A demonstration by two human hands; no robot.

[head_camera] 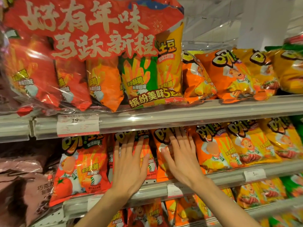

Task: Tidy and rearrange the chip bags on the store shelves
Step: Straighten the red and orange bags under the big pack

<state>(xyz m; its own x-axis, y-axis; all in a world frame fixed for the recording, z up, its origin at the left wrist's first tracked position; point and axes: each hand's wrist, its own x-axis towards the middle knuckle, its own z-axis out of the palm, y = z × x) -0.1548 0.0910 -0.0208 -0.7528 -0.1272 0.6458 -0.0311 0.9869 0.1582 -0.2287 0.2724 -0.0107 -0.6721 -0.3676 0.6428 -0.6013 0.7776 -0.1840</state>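
Both my hands lie flat on chip bags standing on the middle shelf [221,178]. My left hand [129,164] presses with spread fingers on a red bag [147,161]. To its right, my right hand [180,156] presses on an orange bag [161,169], fingers apart and pointing up. Neither hand grips anything. A red tomato-flavour bag [82,166] stands to the left of my hands. More orange and yellow bags [249,145] fill the row on the right.
The top shelf [164,117] holds a large red multipack [91,56] and loose orange and yellow bags [229,74]. Brown bags [24,185] stand at the lower left. A price tag [77,124] hangs on the top shelf rail. More bags fill the bottom shelf [270,208].
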